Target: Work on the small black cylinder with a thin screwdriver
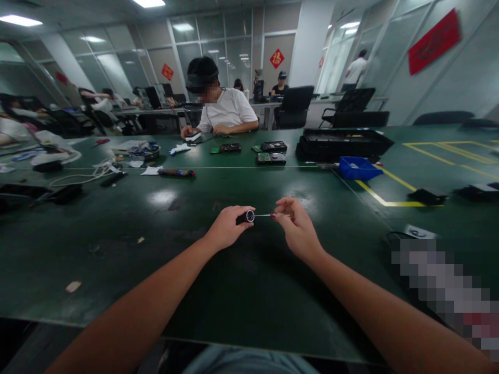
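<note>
My left hand (228, 227) is closed around a small black cylinder (245, 217) with a silver-rimmed round end, turned toward me. Its inner details are too small to make out. From the right, my right hand (298, 228) grips a small screwdriver (265, 215) with thumb and fingers. The screwdriver has a thin metal shaft and a red part by the fingertips; the rest of the handle is mostly covered. Its shaft lies level and reaches the cylinder's side, though whether the tip sits in a screw cannot be seen. Both hands are held above the green tabletop (234, 291).
Beyond my hands lie several hard drives (272, 158), a blue bin (359, 168), a long black tray (343, 144) and a dark tool (176, 172). A white cable (83, 176) is at left. Across the table sits a person (230, 109) handling a small white object.
</note>
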`<control>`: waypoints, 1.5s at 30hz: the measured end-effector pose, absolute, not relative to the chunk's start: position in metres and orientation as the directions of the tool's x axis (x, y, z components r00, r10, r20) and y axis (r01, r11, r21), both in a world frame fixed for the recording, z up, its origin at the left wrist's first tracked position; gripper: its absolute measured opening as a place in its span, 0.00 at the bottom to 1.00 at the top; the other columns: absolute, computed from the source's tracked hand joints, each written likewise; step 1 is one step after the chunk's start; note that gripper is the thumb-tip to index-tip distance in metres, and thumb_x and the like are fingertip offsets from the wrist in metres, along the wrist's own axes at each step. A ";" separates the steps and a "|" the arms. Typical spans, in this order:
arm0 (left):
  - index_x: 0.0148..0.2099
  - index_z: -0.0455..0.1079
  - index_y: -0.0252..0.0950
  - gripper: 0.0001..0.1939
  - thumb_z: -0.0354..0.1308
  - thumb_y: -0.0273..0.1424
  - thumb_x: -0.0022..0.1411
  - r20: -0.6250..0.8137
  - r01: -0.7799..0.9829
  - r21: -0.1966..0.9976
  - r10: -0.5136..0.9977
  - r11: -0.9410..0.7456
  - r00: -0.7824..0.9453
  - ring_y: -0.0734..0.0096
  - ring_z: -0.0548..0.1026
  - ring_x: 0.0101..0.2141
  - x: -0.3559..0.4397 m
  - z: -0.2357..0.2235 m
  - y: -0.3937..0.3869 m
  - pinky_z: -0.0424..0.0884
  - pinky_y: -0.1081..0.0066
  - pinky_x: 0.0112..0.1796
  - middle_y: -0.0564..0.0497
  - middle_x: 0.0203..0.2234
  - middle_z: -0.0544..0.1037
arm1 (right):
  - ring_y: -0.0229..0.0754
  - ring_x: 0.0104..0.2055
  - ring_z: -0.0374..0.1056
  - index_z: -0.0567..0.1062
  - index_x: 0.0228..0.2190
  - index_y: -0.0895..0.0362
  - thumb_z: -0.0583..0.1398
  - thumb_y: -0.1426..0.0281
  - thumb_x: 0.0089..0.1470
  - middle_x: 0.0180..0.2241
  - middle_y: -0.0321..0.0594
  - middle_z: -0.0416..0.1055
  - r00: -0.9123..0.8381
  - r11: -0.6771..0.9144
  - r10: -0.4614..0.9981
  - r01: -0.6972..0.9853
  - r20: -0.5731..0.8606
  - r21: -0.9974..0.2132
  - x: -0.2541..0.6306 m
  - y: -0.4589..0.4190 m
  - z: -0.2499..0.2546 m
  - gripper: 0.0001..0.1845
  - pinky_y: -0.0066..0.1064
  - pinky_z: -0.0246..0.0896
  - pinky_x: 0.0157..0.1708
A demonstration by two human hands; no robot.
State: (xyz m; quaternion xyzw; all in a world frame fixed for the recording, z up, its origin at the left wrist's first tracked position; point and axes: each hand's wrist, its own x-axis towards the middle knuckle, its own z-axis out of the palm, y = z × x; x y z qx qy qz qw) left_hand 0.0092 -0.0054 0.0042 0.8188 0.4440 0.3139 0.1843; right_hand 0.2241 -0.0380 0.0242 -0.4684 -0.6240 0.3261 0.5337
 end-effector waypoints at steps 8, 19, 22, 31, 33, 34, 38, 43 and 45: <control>0.57 0.71 0.42 0.20 0.62 0.31 0.63 0.398 0.604 0.552 0.818 -0.575 0.416 0.61 0.73 0.52 0.009 0.007 -0.005 0.63 0.56 0.57 0.48 0.51 0.77 | 0.42 0.33 0.71 0.74 0.34 0.54 0.62 0.53 0.55 0.30 0.38 0.72 0.063 0.158 0.987 -0.202 0.148 -0.967 0.224 -0.023 0.015 0.16 0.40 0.69 0.41; 0.58 0.70 0.45 0.21 0.62 0.32 0.63 0.327 0.660 0.491 0.822 -0.569 0.465 0.59 0.71 0.52 0.005 0.001 0.001 0.58 0.52 0.58 0.49 0.49 0.77 | 0.40 0.29 0.68 0.73 0.32 0.54 0.61 0.57 0.56 0.29 0.36 0.71 0.183 0.185 0.969 -0.105 0.164 -0.977 0.231 -0.016 0.009 0.13 0.37 0.68 0.35; 0.58 0.70 0.44 0.21 0.62 0.33 0.64 0.336 0.649 0.508 0.824 -0.567 0.456 0.60 0.72 0.50 0.006 0.002 0.000 0.60 0.54 0.57 0.49 0.48 0.77 | 0.40 0.31 0.69 0.73 0.33 0.54 0.61 0.57 0.57 0.29 0.37 0.72 0.132 0.228 0.967 -0.078 0.216 -0.971 0.227 -0.021 0.012 0.13 0.36 0.67 0.36; 0.58 0.71 0.44 0.21 0.63 0.35 0.63 0.319 0.654 0.528 0.841 -0.541 0.437 0.59 0.74 0.47 0.008 0.003 -0.002 0.62 0.54 0.54 0.49 0.46 0.79 | 0.43 0.31 0.72 0.75 0.33 0.56 0.60 0.54 0.59 0.29 0.40 0.76 0.085 0.283 0.948 0.206 0.305 -0.937 0.227 -0.028 0.022 0.17 0.37 0.66 0.36; 0.58 0.70 0.44 0.21 0.62 0.36 0.64 0.326 0.647 0.535 0.839 -0.543 0.435 0.59 0.74 0.49 0.008 0.002 -0.002 0.60 0.52 0.57 0.50 0.48 0.79 | 0.42 0.28 0.71 0.76 0.30 0.55 0.60 0.53 0.59 0.24 0.39 0.75 0.095 0.257 0.947 0.354 0.308 -0.899 0.227 -0.031 0.027 0.18 0.36 0.64 0.33; 0.58 0.70 0.45 0.21 0.62 0.36 0.64 0.328 0.645 0.538 0.839 -0.544 0.434 0.59 0.73 0.50 0.008 0.002 -0.002 0.59 0.52 0.57 0.50 0.49 0.78 | 0.42 0.25 0.69 0.75 0.28 0.55 0.61 0.53 0.58 0.22 0.38 0.74 0.105 0.243 0.946 0.398 0.308 -0.885 0.227 -0.032 0.029 0.19 0.36 0.62 0.31; 0.59 0.70 0.45 0.21 0.62 0.35 0.64 0.315 0.653 0.530 0.841 -0.541 0.440 0.59 0.74 0.49 0.008 0.001 -0.001 0.59 0.52 0.57 0.49 0.49 0.79 | 0.43 0.31 0.72 0.74 0.36 0.53 0.60 0.60 0.58 0.30 0.38 0.75 0.047 0.334 0.928 0.339 0.370 -0.880 0.227 -0.036 0.030 0.10 0.35 0.63 0.33; 0.58 0.71 0.44 0.20 0.62 0.35 0.63 0.301 0.652 0.532 0.840 -0.541 0.452 0.59 0.74 0.47 0.008 0.000 0.000 0.62 0.54 0.55 0.49 0.47 0.79 | 0.41 0.29 0.67 0.74 0.33 0.52 0.55 0.59 0.63 0.25 0.35 0.70 -0.055 0.380 0.922 0.308 0.383 -0.872 0.227 -0.036 0.024 0.13 0.34 0.61 0.32; 0.58 0.71 0.43 0.20 0.63 0.35 0.63 0.312 0.647 0.540 0.842 -0.538 0.440 0.59 0.74 0.48 0.007 0.001 0.000 0.62 0.54 0.55 0.49 0.47 0.79 | 0.41 0.28 0.67 0.74 0.34 0.52 0.56 0.58 0.62 0.25 0.34 0.70 -0.018 0.358 0.931 0.242 0.365 -0.902 0.226 -0.034 0.022 0.13 0.34 0.62 0.32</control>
